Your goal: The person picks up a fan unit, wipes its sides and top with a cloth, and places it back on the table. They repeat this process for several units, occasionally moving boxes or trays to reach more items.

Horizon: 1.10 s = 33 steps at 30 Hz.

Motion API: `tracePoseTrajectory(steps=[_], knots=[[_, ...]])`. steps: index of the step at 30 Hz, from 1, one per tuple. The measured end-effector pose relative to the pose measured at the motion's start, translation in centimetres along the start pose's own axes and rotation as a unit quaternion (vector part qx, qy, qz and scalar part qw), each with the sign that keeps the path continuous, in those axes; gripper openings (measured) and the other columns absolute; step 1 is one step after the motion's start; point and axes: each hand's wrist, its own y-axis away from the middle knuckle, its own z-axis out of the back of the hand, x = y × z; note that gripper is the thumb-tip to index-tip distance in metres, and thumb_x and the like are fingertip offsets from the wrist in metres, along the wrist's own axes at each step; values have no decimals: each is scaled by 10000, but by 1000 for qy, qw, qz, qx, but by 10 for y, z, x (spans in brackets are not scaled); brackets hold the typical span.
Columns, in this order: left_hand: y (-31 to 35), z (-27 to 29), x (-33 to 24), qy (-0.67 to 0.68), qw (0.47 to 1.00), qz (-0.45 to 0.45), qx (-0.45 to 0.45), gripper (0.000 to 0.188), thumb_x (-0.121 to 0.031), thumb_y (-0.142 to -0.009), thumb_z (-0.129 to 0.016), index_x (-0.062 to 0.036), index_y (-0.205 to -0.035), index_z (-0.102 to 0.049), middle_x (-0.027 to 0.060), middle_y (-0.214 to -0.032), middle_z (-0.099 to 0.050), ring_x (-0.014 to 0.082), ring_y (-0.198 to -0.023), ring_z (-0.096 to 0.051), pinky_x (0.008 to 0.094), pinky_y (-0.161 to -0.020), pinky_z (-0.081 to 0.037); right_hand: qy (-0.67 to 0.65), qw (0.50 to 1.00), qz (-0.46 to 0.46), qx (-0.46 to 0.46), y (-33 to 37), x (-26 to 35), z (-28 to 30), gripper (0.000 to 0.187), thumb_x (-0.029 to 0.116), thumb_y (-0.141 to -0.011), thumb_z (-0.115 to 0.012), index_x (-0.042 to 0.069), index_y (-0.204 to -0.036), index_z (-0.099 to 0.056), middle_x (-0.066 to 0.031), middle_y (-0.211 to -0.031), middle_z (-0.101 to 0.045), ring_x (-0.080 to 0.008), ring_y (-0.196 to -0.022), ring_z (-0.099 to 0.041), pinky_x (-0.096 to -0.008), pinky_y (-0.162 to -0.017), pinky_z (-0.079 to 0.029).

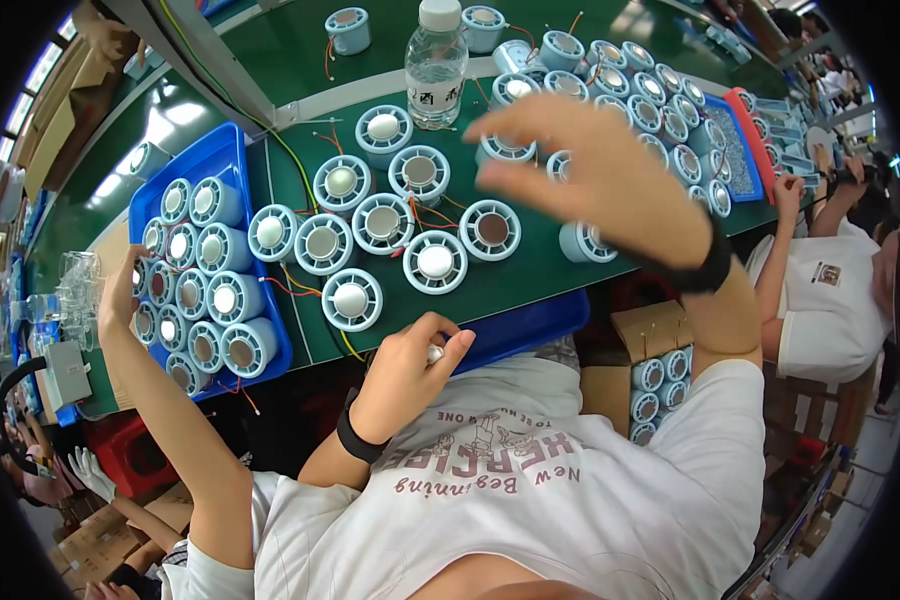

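The 2 hands of the person are held apart. The left hand (410,368), with a black band (358,428) at its wrist, is held in front of the shirt (530,480) near the table's front edge, its fingers curled. A small white piece (435,353) is pinched between the thumb and fingers; what it is cannot be told, as most of it is covered.

The right hand (555,155), also banded in black at the wrist, is blurred and is raised above the green table (545,285). Its thumb and fingers are parted, and nothing is seen to be gripped by it. Light-blue round parts (435,262) with disc-shaped centres are partly hidden behind it; whether any of them is touched cannot be told.

A loose group of these parts is spread on the table between the left hand and a clear bottle (436,70) with a white cap. Thin red wires (295,287) are trailed among them. More parts are packed closely in a blue tray (282,335) on the left, where a co-worker's hand (120,290) is held at the tray's outer side. A denser cluster is stood at the right, beyond the raised hand. Further parts are held in a cardboard box (605,395) below the table edge, beside the shirt.
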Motion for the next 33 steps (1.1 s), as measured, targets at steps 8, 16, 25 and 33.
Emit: tracePoseTrajectory(steps=[8, 16, 25, 33], knots=[[-3, -1, -24, 46, 985, -89, 137, 265, -218, -905, -677, -7, -1063, -648, 111, -800, -666, 184, -705, -640, 294, -668, -505, 281, 955, -86, -34, -138, -182, 42, 438, 333, -808, -688, 66, -1151, -640, -127, -1046, -692, -274, -1002, -649, -438, -898, -452], [3, 14, -37, 116, 967, -107, 200, 284, -226, -915, -659, -36, -1124, -630, 85, -839, -656, 219, -724, -636, 308, -680, -508, 364, 906, -196, 89, -162, -192, 29, 664, 497, -724, -765, 148, -1263, -597, -70, -1176, -663, -231, -1107, -616, -512, -966, -353], [2, 15, -35, 219, 953, -161, 133, 391, -208, -937, -637, -1, -1259, -555, 94, -914, -673, 135, -684, -606, 255, -629, -474, -75, 996, -14, 53, -63, -68, 106, 708, 250, -711, -851, 60, -1302, -513, -108, -1208, -595, -226, -1102, -571, -369, -975, -467], [-17, 3, -66, 516, 839, -93, 147, 616, -418, -981, -521, 3, -1405, -370, 164, -1051, -630, 113, -627, -546, 212, -523, -413, -120, 960, 202, 150, 23, -18, 63, 683, 272, -647, -869, 85, -1245, -598, -140, -1266, -616, -281, -1196, -575, -444, -1017, -427]])
